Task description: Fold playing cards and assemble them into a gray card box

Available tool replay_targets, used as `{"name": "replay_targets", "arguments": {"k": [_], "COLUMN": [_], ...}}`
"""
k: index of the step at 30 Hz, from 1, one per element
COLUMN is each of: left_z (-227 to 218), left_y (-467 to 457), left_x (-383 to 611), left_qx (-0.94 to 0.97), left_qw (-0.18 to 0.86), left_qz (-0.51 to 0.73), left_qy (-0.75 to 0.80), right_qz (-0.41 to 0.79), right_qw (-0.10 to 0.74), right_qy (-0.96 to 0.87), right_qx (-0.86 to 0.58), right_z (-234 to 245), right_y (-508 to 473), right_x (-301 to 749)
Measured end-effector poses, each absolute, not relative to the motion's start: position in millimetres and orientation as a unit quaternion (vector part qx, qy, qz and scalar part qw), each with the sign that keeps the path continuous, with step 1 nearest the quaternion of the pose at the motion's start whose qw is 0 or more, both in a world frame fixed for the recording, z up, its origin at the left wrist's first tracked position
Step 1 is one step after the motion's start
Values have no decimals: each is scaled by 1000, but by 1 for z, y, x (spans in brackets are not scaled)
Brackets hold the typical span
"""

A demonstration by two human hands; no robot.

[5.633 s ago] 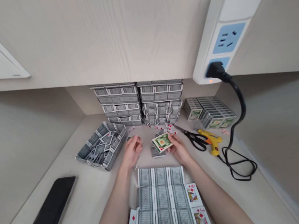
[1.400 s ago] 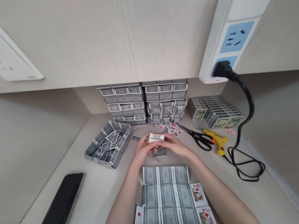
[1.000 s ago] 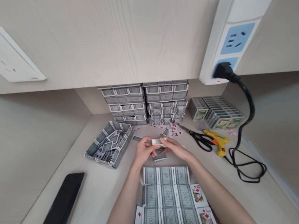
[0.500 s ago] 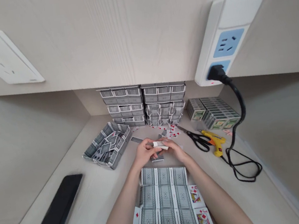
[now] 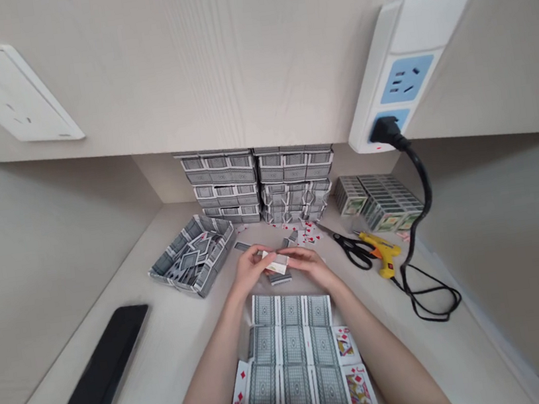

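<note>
My left hand (image 5: 250, 271) and my right hand (image 5: 311, 264) meet above the middle of the desk, fingers closed on the two ends of a small white playing card (image 5: 277, 264) that looks folded. Its printing is too small to read. Just below it lies a short stack of cards (image 5: 280, 279), partly covered by my fingers. Between my forearms is a panel of joined playing cards (image 5: 293, 344), mostly grey-green patterned backs, with a few red-marked faces along its sides.
A card-built tray (image 5: 159, 271) of loose cards sits left, with a black phone (image 5: 106, 363) nearer. Card-built boxes (image 5: 259, 183) are stacked behind. Scissors (image 5: 356, 253), a corded yellow glue gun (image 5: 382, 253) and packed card decks (image 5: 380, 201) are right. A power strip (image 5: 410, 62) hangs above.
The white card has turned between my fingers and now tilts down to the right, showing more of its surface. My hands have shifted slightly left, and the view has moved a little.
</note>
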State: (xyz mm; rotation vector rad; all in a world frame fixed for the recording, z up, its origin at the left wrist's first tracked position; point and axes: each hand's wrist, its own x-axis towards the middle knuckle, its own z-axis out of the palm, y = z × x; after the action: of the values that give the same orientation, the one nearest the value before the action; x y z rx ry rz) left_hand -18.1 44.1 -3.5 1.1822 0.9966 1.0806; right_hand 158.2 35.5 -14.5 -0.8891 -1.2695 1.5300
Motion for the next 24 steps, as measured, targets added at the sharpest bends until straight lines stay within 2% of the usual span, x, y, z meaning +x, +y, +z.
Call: {"name": "replay_targets", "arguments": {"k": [7,16,24], "left_z": [-4,-7,-7], "left_y": [43,47,43], "left_x": [-19,-21,-19], "left_qx": [504,416,407], "left_qw": [576,690,738], "left_qz": [485,482,449], "left_qy": [423,345,296], "right_qz": [604,639,688], "right_qw": [459,471,482], "right_qy": [-530,-479,-425], "right_qx": [-380,-375,-336], "right_z": [-14,-22,-14], "right_y": [36,40,39], "right_x": [159,160,164]}}
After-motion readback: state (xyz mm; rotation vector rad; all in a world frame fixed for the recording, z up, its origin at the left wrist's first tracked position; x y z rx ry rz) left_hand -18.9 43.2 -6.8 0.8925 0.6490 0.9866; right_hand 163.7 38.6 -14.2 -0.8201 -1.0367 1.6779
